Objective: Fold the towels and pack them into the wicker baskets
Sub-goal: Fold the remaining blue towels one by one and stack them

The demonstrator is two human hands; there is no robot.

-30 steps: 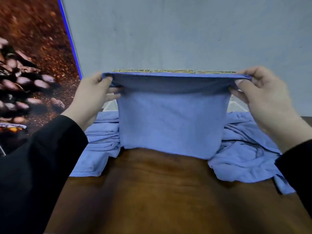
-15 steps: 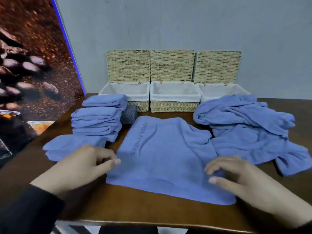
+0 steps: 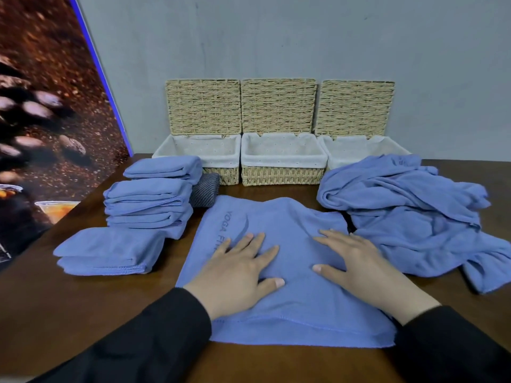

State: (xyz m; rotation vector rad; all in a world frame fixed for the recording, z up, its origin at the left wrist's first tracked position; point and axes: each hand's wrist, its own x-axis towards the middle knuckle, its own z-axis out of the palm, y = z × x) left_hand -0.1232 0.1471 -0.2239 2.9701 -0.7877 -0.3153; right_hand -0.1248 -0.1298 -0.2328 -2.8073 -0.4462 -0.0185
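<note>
A blue microfibre towel w/ a "YOGA FIT…" logo (image 3: 279, 244) lies spread on the dark brown wooden counter (image 3: 69, 308), near edge hemmed and close to the counter's front, far edge rumpled toward the baskets. Both hands lie flat on it, palms down, fingers straight and splayed; neither grip is closed on any cloth. Left hand (image 3: 237, 275) rests on the towel's left-centre, fingertips just covering the end of the logo text, thumb pointing inward. Right hand (image 3: 359, 268) rests on the right-centre, fingers aimed up-left, thumb pointing back at the left one; the hands are near each other but apart, w/ a strip of towel between the thumbs. Black sleeves (image 3: 154, 338) cover both forearms to the wrist. Left of the spread towel: a stack of folded blue towels (image 3: 150, 197), plus one more folded blue towel (image 3: 107, 251) lying flat in front of it, nearer the counter's edge. A dark grey ribbed rolled cloth (image 3: 205, 190) sits just behind the stack, beside the left basket. Right of the spread towel: a loose heap of unfolded blue towels (image 3: 406, 211), partly overlapping the front of the right basket. At the back, against the grey wall (image 3: 276, 37), three woven wicker baskets w/ white fabric liners (image 3: 282, 175) stand side by side, touching, lids up against the wall. A brown coffee-bean poster (image 3: 47, 120) runs along the left.
</note>
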